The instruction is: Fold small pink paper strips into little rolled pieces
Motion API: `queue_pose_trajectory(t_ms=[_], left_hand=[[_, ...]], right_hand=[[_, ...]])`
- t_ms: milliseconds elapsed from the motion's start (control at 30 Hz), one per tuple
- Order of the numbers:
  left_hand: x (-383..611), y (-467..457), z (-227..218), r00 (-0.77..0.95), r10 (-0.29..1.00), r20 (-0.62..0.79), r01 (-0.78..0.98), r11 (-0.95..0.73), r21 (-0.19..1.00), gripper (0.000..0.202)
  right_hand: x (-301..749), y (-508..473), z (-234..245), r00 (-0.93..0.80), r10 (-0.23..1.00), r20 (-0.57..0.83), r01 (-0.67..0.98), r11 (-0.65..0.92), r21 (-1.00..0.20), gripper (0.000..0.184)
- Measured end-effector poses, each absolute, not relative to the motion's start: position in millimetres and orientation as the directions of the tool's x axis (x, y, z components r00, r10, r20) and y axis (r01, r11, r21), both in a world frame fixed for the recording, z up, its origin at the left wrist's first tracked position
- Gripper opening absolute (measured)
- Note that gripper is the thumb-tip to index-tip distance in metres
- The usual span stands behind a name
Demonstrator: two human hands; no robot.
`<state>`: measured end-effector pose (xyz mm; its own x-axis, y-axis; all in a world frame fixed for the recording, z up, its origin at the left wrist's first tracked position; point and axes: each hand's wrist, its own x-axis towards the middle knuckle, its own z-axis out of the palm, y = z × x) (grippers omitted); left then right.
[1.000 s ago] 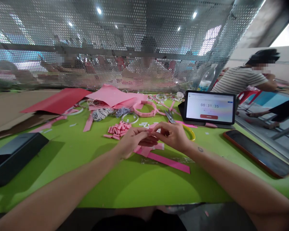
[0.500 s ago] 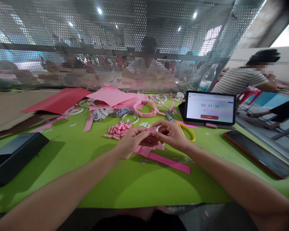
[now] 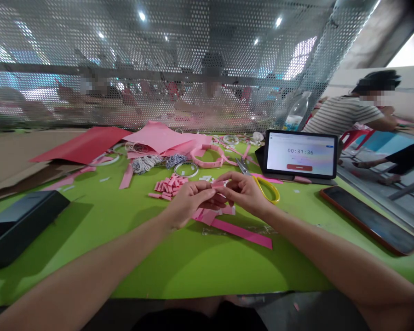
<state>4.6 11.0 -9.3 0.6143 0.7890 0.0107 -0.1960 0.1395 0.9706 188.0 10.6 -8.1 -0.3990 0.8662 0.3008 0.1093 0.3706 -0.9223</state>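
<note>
My left hand point(image 3: 193, 198) and my right hand point(image 3: 243, 191) meet above the middle of the green table. Between their fingertips is a small strip of pink paper point(image 3: 219, 185), partly covered by the fingers. Both hands are closed in a pinch on it. Just left of them lies a pile of small folded pink paper pieces point(image 3: 170, 186). Below the hands, pink paper strips point(image 3: 243, 233) rest on the table. Scissors with yellow handles point(image 3: 269, 191) lie just beyond my right hand. A ring wound with pink paper point(image 3: 207, 163) stands farther back.
A tablet point(image 3: 301, 154) and a phone point(image 3: 369, 220) lie to the right. On the left are a black box point(image 3: 24, 225) and cardboard point(image 3: 31, 151) under red paper point(image 3: 86, 145). String bundles point(image 3: 146, 164) and a tape roll point(image 3: 186, 169) sit mid-table. A person in a striped shirt point(image 3: 341, 115) sits beyond.
My fingers have shifted very slightly around the pink paper strip, and a little more of it shows. Everything else stays in place.
</note>
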Motion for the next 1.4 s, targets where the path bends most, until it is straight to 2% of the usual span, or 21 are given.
queue_pose_trajectory(t_ms=[600,767,1000,1133,1400], left_hand=[[7.0,10.0,-10.1,0.61,0.792,0.014,-0.236,0.165,0.958,0.022],[8.3,8.5,-11.6,0.624,0.78,0.048,-0.243,0.135,0.961,0.023],[8.0,6.9,-10.9,0.629,0.774,0.072,-0.253,0.116,0.961,0.023],[7.8,7.0,-9.2,0.659,0.75,0.06,-0.251,0.144,0.957,0.024],[8.5,6.6,-9.3,0.632,0.775,0.023,-0.212,0.144,0.967,0.025]], right_hand=[[193.1,11.6,-6.3,-0.557,0.778,0.29,-0.116,0.273,-0.955,0.023],[190.2,11.4,-8.2,-0.516,0.812,0.274,-0.084,0.27,-0.959,0.019],[191.2,10.6,-6.7,-0.548,0.791,0.272,-0.044,0.298,-0.954,0.019],[191.9,10.0,-6.8,-0.548,0.794,0.261,0.008,0.317,-0.948,0.021],[192.3,8.9,-8.0,-0.59,0.769,0.247,0.004,0.309,-0.951,0.025]])
